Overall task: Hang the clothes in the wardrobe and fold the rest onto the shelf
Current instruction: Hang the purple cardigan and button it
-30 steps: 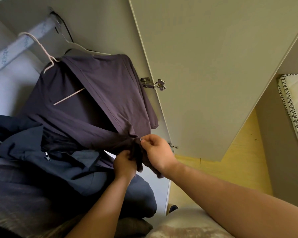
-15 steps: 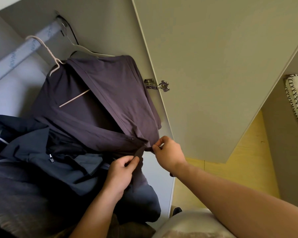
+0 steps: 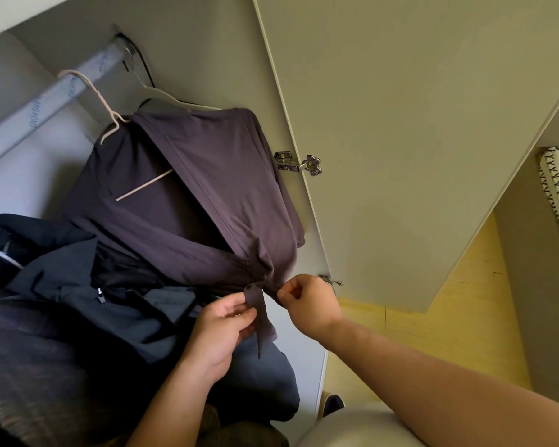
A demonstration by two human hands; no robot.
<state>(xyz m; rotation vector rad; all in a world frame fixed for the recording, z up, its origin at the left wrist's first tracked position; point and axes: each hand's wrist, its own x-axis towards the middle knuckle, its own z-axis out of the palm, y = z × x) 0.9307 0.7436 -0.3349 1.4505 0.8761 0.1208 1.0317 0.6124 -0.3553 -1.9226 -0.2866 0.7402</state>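
A dark purple shirt [image 3: 213, 195] hangs on a pale wire hanger [image 3: 88, 95] from the wardrobe rail [image 3: 46, 104]. Its two front edges meet near a small button [image 3: 248, 263]. My left hand [image 3: 221, 327] pinches the loose lower flap of the shirt front. My right hand [image 3: 310, 301] pinches the other front edge just to the right of it. Both hands sit low on the shirt, a few centimetres apart.
A dark navy zip jacket [image 3: 88, 291] hangs to the left of the shirt, partly behind it. A second light hanger [image 3: 171, 100] sits further back on the rail. The open wardrobe door [image 3: 417, 140] with its hinge [image 3: 299, 162] stands on the right, above yellow floor [image 3: 449, 317].
My hands have drawn apart from one tight grip at the shirt front. Each now pinches its own edge, and the lower flap hangs free between them.
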